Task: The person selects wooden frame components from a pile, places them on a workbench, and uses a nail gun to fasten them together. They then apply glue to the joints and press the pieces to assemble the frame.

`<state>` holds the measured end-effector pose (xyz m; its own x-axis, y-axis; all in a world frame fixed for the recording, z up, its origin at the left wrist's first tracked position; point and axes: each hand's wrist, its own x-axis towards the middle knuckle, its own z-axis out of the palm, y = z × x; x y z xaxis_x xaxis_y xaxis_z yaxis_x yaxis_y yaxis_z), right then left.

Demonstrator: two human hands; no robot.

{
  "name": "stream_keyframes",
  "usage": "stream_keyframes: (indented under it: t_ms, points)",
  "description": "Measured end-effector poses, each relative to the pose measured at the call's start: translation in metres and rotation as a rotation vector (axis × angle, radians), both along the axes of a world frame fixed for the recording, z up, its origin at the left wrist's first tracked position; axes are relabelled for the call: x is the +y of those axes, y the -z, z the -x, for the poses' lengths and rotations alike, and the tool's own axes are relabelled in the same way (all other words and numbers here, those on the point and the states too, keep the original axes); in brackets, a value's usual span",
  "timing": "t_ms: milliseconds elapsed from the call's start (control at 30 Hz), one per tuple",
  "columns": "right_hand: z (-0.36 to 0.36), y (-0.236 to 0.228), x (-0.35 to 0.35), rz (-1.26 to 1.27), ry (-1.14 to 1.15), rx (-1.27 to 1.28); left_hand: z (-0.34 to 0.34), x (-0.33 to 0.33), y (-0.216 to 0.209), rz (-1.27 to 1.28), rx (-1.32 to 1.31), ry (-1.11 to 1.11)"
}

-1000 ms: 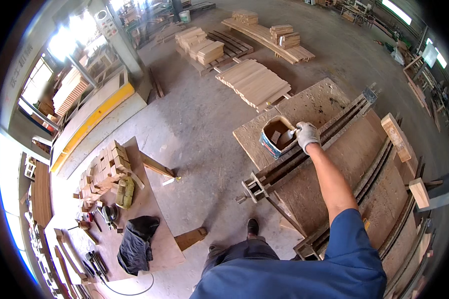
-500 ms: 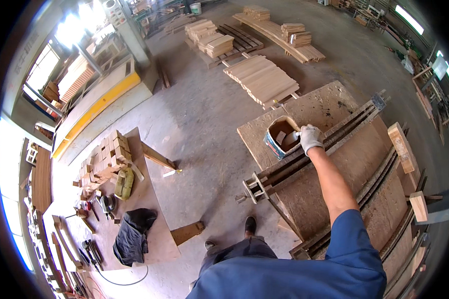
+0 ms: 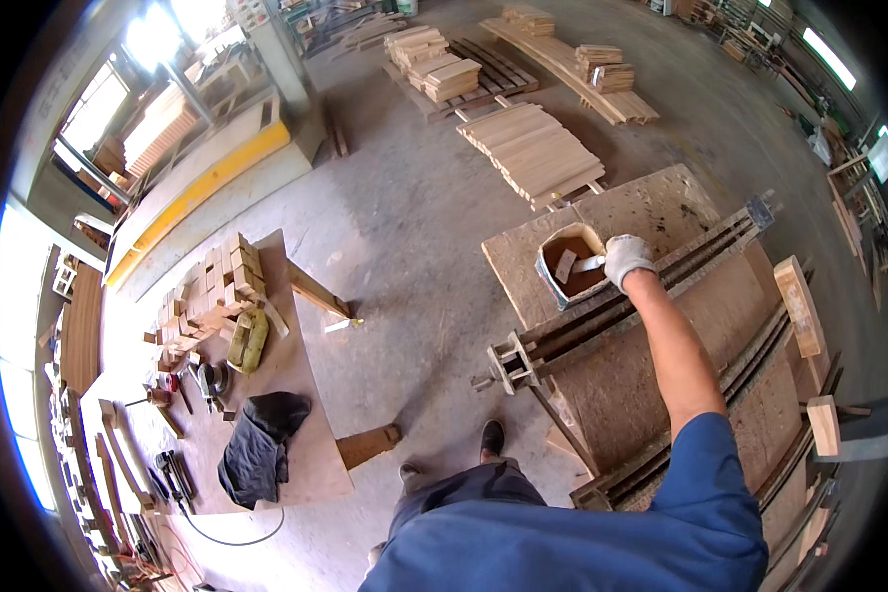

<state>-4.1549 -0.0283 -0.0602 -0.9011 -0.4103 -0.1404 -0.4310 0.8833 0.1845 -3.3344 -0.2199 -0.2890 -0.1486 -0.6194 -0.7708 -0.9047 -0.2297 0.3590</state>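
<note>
Our R hand (image 3: pixel 629 260), gloved, had its grip closed round the handle of a pale tool (image 3: pixel 590 263), prob. a brush or scraper, w/ its far end inside the bucket (image 3: pixel 551 284). The bucket stood open on the worn tabletop (image 3: pixel 651 202), just beside the metal rail (image 3: pixel 582 321), w/ brown stuff inside. L hand: couldn't tell its grip; only a pale patch (image 3: pixel 375 555) by our L hip showed, maybe a glove.

Progress, in our judgement: fairly early on w/ this tool. Done: bucket open, tool in hand. Not yet done: tool clear of the bucket. Couldn't tell if any brown stuff was on the panel (image 3: pixel 612 365) under our forearm. The wood strips (image 3: pixel 533 153) lay side by side beyond the bucket, & the blocks (image 3: pixel 217 286) sat piled on the L table, all out of hand.
</note>
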Motion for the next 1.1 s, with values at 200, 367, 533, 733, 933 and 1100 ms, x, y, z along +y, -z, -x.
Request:
stream_keyframes:
  t_ms: [200,367,533,733,933,1100]
  points:
    - [0.018,0.003,0.015,0.130,0.086,-0.023,-0.003,0.008,0.001,0.001,0.009,-0.018]
    - [0.035,-0.002,0.031,0.208,0.052,-0.011,-0.017,0.012,0.000,0.018,0.024,-0.007]
    - [-0.010,-0.067,0.006,0.570,-0.227,0.013,0.049,-0.008,-0.067,0.093,-0.058,0.184]
    - [-0.180,-0.145,-0.074,0.602,-0.715,-0.258,0.208,-0.042,-0.200,0.359,0.507,0.245]
    - [-0.329,-0.134,-0.141,0.533,-1.185,-0.407,0.253,-0.056,-0.299,0.769,0.925,0.510]
    - [-0.404,-0.135,-0.179,0.599,-1.284,-0.546,0.192,-0.062,-0.293,0.156,0.958,0.302]
